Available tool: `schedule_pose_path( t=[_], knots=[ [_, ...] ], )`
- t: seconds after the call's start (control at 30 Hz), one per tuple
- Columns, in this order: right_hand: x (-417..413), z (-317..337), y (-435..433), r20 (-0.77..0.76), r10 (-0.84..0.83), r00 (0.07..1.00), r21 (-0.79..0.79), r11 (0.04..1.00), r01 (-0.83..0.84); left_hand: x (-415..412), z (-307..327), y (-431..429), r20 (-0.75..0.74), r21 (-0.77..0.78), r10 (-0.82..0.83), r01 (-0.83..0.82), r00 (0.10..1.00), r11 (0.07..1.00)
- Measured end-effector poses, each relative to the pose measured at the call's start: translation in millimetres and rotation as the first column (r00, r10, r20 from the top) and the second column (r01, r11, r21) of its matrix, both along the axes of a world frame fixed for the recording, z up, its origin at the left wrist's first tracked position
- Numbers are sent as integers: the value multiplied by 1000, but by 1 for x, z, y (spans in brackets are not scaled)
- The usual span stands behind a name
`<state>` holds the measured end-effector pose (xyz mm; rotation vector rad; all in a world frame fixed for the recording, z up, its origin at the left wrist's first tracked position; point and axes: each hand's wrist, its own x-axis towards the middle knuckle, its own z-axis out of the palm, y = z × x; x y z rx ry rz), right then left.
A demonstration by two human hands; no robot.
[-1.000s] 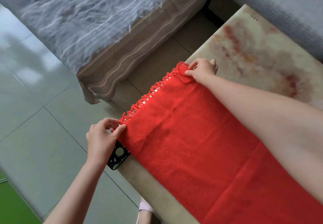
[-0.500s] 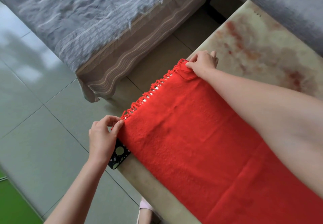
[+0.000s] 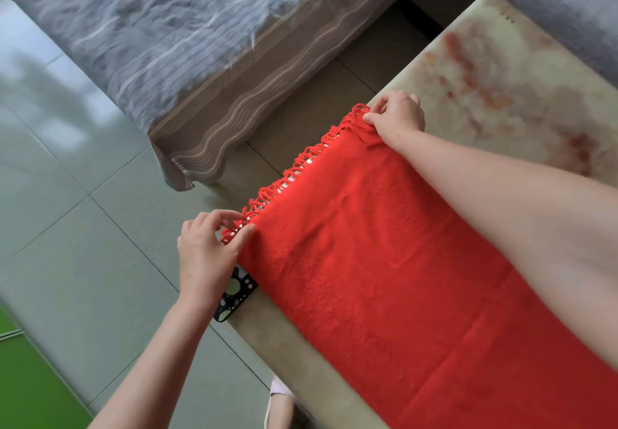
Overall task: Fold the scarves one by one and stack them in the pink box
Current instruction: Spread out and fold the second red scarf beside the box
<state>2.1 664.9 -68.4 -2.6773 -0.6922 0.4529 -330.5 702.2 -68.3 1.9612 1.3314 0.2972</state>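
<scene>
Fingers (image 3: 245,235) of my left hand (image 3: 204,254) pinch the near fringed corner of the red scarf (image 3: 384,261). My right hand (image 3: 398,117) pinches the far corner, fingers curled onto the cloth. Between them I see the scarf spread flat on the marbled table (image 3: 501,70), fringe along its edge.

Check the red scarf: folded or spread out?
Spread: the red scarf lies flat along the table, left hand and right hand each pinching a corner of its fringed end. Layers underneath: cannot tell.
</scene>
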Motion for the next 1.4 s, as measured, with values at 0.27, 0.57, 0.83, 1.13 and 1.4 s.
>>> schedule_pose_path(
  t=[0.27, 0.57, 0.83, 1.13, 1.4],
  knots=[
    [-3, 8, -5, -15, 230, 973, 68, 971, -228, 1, -1, -4, 12, 84, -38, 37, 999, 996],
    [-20, 11, 13, -196, 152, 969, -116, 977, -177, 3, -6, -11, -13, 154, -167, 167, 986, 974],
    [-6, 28, 32, -295, 81, 952, 130, 991, -44, -7, -4, -4, -75, -44, -50, 47, 996, 998],
    [-15, 5, -59, -22, 315, 949, -80, 945, -316, -8, 9, -14, 17, 222, -225, 215, 974, 951],
    [-30, 0, -141, 9, 608, 794, -251, 770, -587, 6, -16, -87, -317, 195, -687, 754, 653, 627]
  ],
)
